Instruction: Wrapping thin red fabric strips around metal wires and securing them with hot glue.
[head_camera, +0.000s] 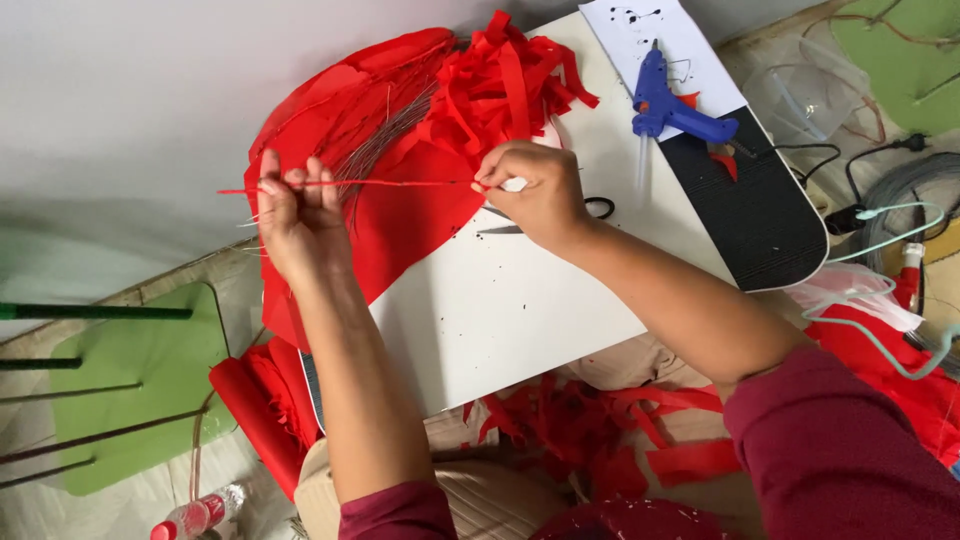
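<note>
Upper middle of frame, my left hand and right hand each pinch an end of the red-wrapped wire, which looks light, thin and bendy, so end grips suit it.

Glue gun on board right of paper strips, scissors behind right hand

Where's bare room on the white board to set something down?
The white board is bare below the right hand, between the red paper sheet and the black panel. It is crowded at the top: red strips, glue gun, scissors.
</note>
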